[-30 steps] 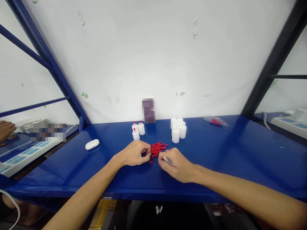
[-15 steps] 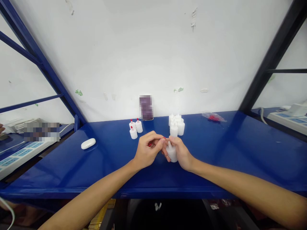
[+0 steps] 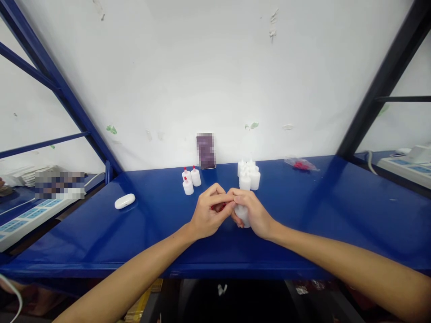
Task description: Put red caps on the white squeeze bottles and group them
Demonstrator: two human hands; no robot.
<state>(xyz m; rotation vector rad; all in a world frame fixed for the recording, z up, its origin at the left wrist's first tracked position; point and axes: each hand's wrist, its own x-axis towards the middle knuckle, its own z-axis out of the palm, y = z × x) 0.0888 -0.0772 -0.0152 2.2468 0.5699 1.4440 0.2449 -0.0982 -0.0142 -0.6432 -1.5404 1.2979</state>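
Small red caps (image 3: 220, 207) show in the curled fingers of my left hand (image 3: 208, 215), which is closed around them. Its thumb and forefinger touch the fingertips of my right hand (image 3: 256, 213). My right hand is closed on a white squeeze bottle (image 3: 241, 216), held upright low over the table; fingers hide its nozzle tip. Behind my left hand stand three white bottles (image 3: 188, 187) with red caps on their nozzles. Several white bottles (image 3: 245, 182) without red caps are grouped behind my right hand.
On the blue table (image 3: 319, 224) a clear bag with red caps (image 3: 301, 165) lies at the back right. A phone (image 3: 206, 151) leans on the wall. A white oval case (image 3: 125, 201) lies at left. Power strips (image 3: 40, 211) flank the table beyond the metal frame posts.
My right fingers have come over the bottle's nozzle and meet my left fingertips. A red piece seen at the left fingertips is now hidden. The standing bottles have stayed put.
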